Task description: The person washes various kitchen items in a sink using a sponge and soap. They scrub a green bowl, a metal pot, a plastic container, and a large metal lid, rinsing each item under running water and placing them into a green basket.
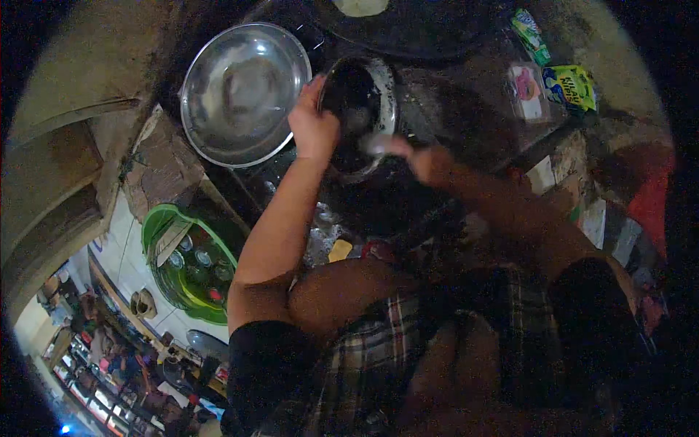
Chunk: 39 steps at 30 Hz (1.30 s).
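Observation:
My left hand (314, 128) grips the rim of a round metal pan (389, 90) and holds it tilted. The pan is dark inside, with a pale band along its wall. My right hand (428, 161) is at the pan's lower right edge, its fingers closed around a pale, blurred thing (375, 143) that reaches into the pan. What that thing is cannot be made out. Left of my left hand, close to it, stands a wide, shiny metal basin (246, 93). Below the pan, a yellow sponge (339, 250) lies near some foam, by my leg.
A green plastic basket (147, 240) holding several cups or glasses stands at the left on pale tiles. Right of the pan are a green packet (531, 38), a yellow-green packet (573, 90) and a clear plastic box (527, 93). Shoes (143, 303) sit further left.

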{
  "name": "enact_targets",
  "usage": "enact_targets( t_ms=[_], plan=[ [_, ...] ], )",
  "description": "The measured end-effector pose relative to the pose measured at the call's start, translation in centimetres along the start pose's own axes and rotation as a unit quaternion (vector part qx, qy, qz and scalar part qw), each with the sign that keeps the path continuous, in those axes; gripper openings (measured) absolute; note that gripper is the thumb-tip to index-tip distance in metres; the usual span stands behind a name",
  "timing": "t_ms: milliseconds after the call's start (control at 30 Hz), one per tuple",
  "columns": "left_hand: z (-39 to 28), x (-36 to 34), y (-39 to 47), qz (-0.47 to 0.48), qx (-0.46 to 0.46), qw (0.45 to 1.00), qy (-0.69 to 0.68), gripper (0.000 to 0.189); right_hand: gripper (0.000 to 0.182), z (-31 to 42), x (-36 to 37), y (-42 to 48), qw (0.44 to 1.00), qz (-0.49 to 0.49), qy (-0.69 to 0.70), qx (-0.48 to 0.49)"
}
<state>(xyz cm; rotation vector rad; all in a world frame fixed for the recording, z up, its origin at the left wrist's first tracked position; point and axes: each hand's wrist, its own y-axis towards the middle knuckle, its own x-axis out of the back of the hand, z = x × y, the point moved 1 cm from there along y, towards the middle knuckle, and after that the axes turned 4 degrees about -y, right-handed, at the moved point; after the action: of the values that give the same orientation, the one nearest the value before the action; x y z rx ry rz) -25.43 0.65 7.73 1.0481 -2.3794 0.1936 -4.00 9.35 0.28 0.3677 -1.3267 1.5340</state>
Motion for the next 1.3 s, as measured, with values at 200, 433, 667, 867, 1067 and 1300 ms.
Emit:
enact_targets(
  t_ms=[200,433,667,867,1067,1300],
  plan=[
    [0.2,-0.4,1.2,-0.02,0.011,1.0,0.01,0.044,0.031,-2.0,-3.6,0.4,0.965,-0.237,-0.007,0.111],
    [1.0,-0.2,1.4,-0.023,0.004,1.0,0.02,0.04,0.04,-2.4,3.7,2.3,0.964,-0.017,0.231,-0.128],
    [0.4,0.4,1.2,-0.023,0.05,0.997,0.047,0.04,0.038,-0.6,1.6,-2.3,0.991,-0.128,-0.016,-0.016],
    [0.4,0.3,1.6,-0.028,0.035,0.998,0.035,0.042,0.041,0.6,0.9,-3.0,0.994,-0.011,0.066,-0.082],
    [0.3,-0.2,1.7,0.002,0.068,0.997,0.039,0.042,0.027,-2.3,-4.1,-2.4,0.993,0.095,0.063,0.028],
    [0.4,0.2,0.7,-0.018,0.046,0.998,0.024,0.042,0.027,-1.9,-6.2,-0.1,0.906,0.082,0.401,0.106]
  ],
)
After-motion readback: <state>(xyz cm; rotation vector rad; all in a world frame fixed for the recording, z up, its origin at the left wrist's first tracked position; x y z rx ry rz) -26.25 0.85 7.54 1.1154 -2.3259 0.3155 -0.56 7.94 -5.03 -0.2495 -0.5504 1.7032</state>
